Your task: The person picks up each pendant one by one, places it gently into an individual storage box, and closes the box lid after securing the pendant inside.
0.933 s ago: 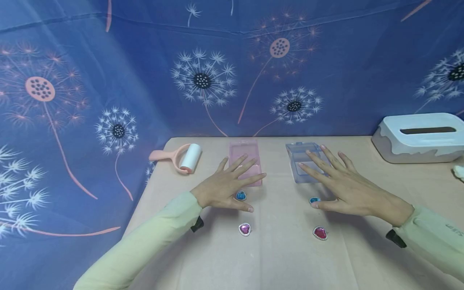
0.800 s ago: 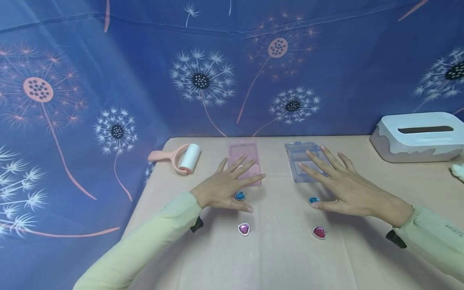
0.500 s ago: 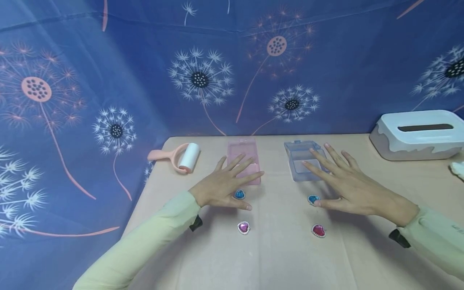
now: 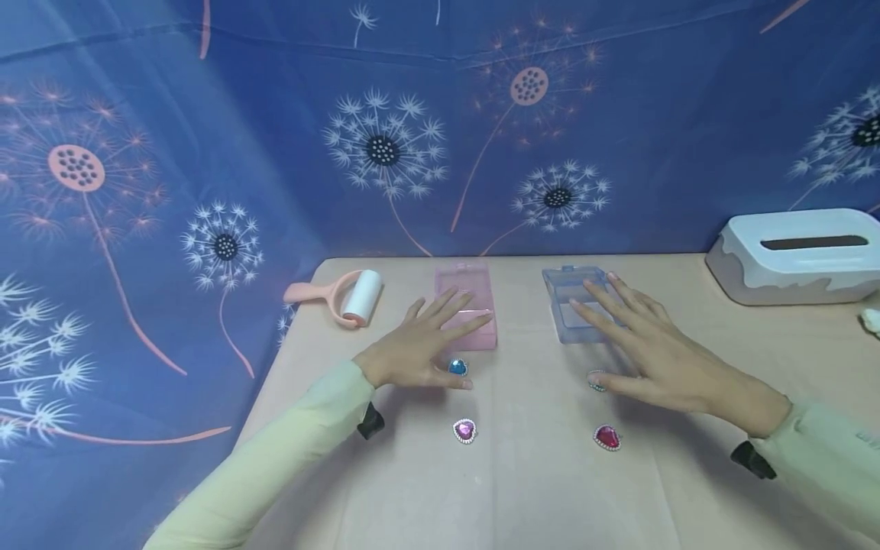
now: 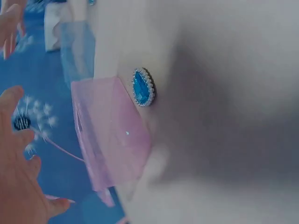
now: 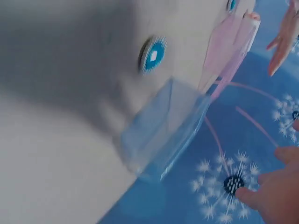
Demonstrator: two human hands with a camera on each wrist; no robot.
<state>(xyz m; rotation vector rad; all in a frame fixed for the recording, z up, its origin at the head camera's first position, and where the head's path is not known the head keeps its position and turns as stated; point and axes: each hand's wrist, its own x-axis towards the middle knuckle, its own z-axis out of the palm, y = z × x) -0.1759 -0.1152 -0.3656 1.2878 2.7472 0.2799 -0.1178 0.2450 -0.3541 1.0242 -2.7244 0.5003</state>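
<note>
My left hand (image 4: 419,347) is spread above the table, its fingers overlapping an opened pink clear plastic box (image 4: 474,290) in the head view. A blue heart-shaped gem (image 4: 457,367) with a sparkling rim lies just below that palm. Over on the right, my right hand (image 4: 667,359) hovers with fingers apart, partly covering a bluish clear plastic box (image 4: 577,328) whose lid is raised. Its thumb hides most of a second blue gem (image 6: 154,55), which the right wrist view shows lying on the table. Nearer me lie a purple heart gem (image 4: 465,431) and a red heart gem (image 4: 608,437). Neither hand holds anything.
A peach-handled lint roller (image 4: 344,298) lies at the back left. At the back right stands a white and grey tissue box (image 4: 797,260), with a small white object (image 4: 871,321) at the right edge. A blue dandelion-print cloth (image 4: 440,206) hangs behind the table.
The left hand has shifted slightly left and its fingers have drawn a little closer together. The right thumb now covers more of the blue gem. The gems and boxes lie as before.
</note>
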